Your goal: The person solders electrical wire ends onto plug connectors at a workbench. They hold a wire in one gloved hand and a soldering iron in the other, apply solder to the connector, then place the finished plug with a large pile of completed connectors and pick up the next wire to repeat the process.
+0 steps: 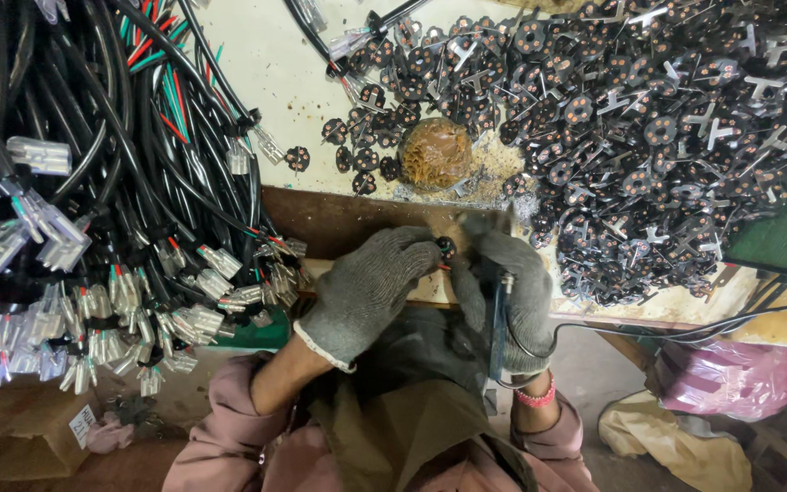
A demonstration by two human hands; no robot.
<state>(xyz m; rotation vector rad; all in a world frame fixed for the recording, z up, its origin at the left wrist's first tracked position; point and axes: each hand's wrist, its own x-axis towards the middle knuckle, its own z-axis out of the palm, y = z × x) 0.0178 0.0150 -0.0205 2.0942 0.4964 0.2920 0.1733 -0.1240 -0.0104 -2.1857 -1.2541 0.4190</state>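
Observation:
Both my hands wear grey knitted gloves and meet at the table's front edge. My left hand (366, 287) pinches a small black round plug insert (446, 246) with red wire ends at its fingertips. My right hand (512, 296) grips a slim metal-tipped tool (501, 323) whose black cord runs off to the right; its tip points toward the insert. A large heap of the same black plug inserts (630, 137) with metal pins covers the table beyond my hands.
A thick bundle of black cables (93, 182) with clear-sleeved terminals hangs at the left. A brownish lump (436, 153) sits in crumbs on the white tabletop (266, 64). A pink plastic bag (740, 378) and a cardboard box (20, 437) lie low at either side.

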